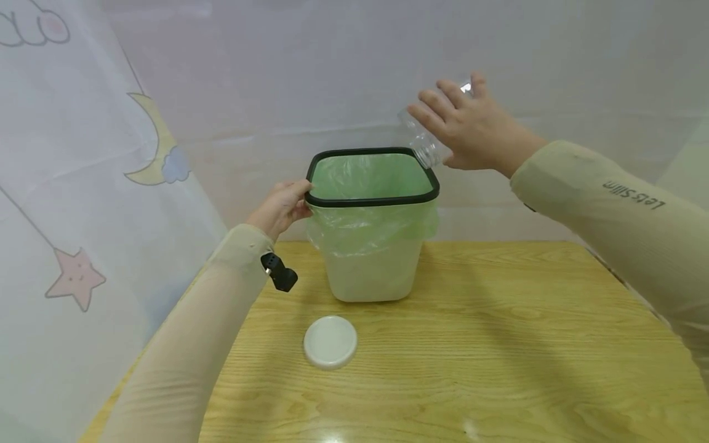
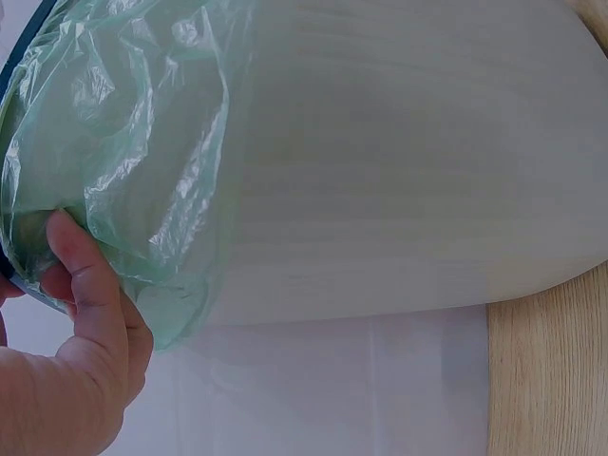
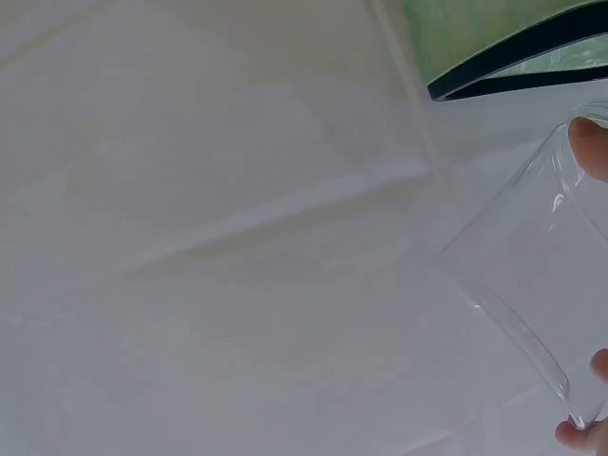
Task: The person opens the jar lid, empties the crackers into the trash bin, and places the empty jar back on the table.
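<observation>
A pale trash bin (image 1: 372, 271) with a black rim (image 1: 376, 201) stands upright on the table, lined with a thin green plastic bag (image 1: 365, 172) folded over its outside. My left hand (image 1: 282, 206) grips the bin's rim at the left side; in the left wrist view its fingers (image 2: 87, 275) press against the bag just under the rim. My right hand (image 1: 465, 126) holds a clear jar (image 1: 425, 147), tilted with its threaded mouth down at the rim's right back corner. No contents show in the jar (image 3: 541, 256). A round white lid (image 1: 330, 342) lies on the table in front of the bin.
The wooden table (image 1: 471, 357) spreads around the bin. Behind it hangs a pale cloth backdrop (image 1: 266, 74), printed on the left with a moon (image 1: 157, 138) and a pink star (image 1: 76, 279). A small black device (image 1: 280, 272) is worn at my left wrist.
</observation>
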### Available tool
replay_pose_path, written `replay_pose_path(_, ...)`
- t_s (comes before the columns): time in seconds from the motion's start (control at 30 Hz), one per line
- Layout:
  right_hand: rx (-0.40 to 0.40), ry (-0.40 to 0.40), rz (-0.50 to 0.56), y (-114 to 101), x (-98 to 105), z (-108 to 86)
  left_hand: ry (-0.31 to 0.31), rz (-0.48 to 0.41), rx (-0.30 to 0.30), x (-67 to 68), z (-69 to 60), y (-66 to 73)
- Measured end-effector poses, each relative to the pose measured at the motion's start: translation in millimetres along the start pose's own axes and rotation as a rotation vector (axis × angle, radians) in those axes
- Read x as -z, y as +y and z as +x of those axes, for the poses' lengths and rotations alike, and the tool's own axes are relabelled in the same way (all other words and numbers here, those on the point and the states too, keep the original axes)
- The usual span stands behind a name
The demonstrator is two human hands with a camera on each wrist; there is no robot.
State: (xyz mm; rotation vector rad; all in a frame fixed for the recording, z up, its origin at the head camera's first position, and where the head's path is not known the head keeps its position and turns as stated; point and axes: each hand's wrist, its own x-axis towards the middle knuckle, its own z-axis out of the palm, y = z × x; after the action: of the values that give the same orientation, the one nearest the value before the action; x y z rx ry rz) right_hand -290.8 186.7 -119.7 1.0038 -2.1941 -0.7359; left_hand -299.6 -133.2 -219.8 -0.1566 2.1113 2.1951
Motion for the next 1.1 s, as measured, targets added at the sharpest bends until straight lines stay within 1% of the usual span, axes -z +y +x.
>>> replay_pose_path(0.2,0.010,-0.022,-0.013,-2,1,-0.6,0.002,0.002,-0.005,0.4,1.7,-2.3)
replay_pose_path(0.53,0.013,0.007,0.003,-2,-1,-3.9,-0.002,0.000,-0.006,0.6,0.9,-1.2)
replay_pose_path(0.77,0.024,-0.012,-0.033,-3,-1,-6.4,-0.007,0.003,-0.010,2.8,0.6,-2.0)
replay_pose_path(0.9,0.016,0.004,-0.023,-3,-2,-8.3,-0.012,-0.003,-0.015,3.6,1.6,-2.7)
replay_pose_path(1.0,0.003,0.026,0.000,-2,-3,-10.5,-0.015,-0.009,-0.018,4.1,1.7,-2.8)
replay_pose_path(1.1,-0.013,0.032,0.030,-2,-5,-13.9,-0.019,-0.026,-0.011,4.7,1.6,-2.9)
